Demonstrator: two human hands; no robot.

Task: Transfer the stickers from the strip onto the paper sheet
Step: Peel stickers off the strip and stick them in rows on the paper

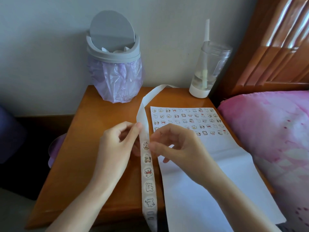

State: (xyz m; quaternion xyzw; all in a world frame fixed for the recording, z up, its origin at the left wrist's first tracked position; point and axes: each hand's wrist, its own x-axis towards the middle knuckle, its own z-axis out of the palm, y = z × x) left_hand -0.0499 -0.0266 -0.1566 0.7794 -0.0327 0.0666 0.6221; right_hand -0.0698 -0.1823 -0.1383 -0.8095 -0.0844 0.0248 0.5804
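- My left hand (pixel 117 144) has its grip clamped on the strip (pixel 147 185), thumb and forefinger pinching its left edge just above the printed part.
- My right hand (pixel 177 148) has its grip closed on the edge of the top sticker (pixel 145 146) of the strip.
- The strip runs over the counter (pixel 90 131), just left of the paper sheet (pixel 209 168), whose far end carries rows of stickers (pixel 185 121).

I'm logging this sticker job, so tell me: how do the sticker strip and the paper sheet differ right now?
The strip is narrow and held up by the left hand and right hand; the paper sheet is wide and lies on the table. The strip carries a single column of stickers; the paper sheet has several rows at its far end. Both are white.
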